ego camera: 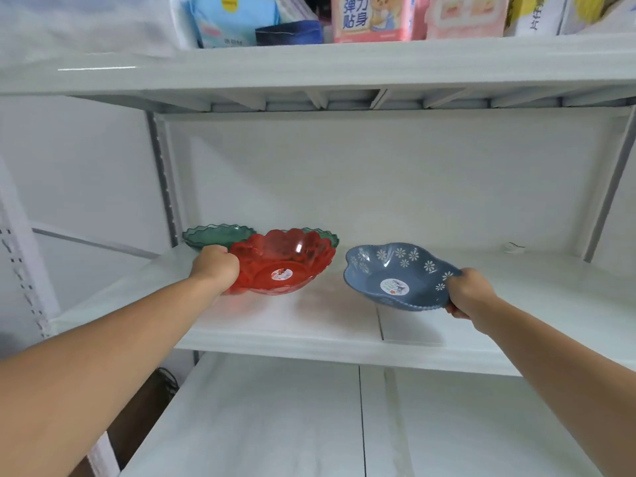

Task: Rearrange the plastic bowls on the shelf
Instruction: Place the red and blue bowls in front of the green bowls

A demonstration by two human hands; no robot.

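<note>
My left hand (216, 266) grips the left rim of a translucent red plastic bowl (292, 256) with a round sticker inside, tilted toward me just above the middle shelf (309, 325). Behind it stand two translucent green bowls: one (213, 234) at the left, another (327, 235) mostly hidden by the red bowl. My right hand (469, 292) holds the right rim of a blue bowl (389, 270) printed with white flowers, also tilted toward me over the shelf.
The upper shelf (344, 67) carries blue and pink packages (375, 17) and boxes. A lower white shelf (275, 425) lies beneath. Shelf uprights (165, 180) stand left and right. A small white scrap (512, 248) lies at the shelf's back right.
</note>
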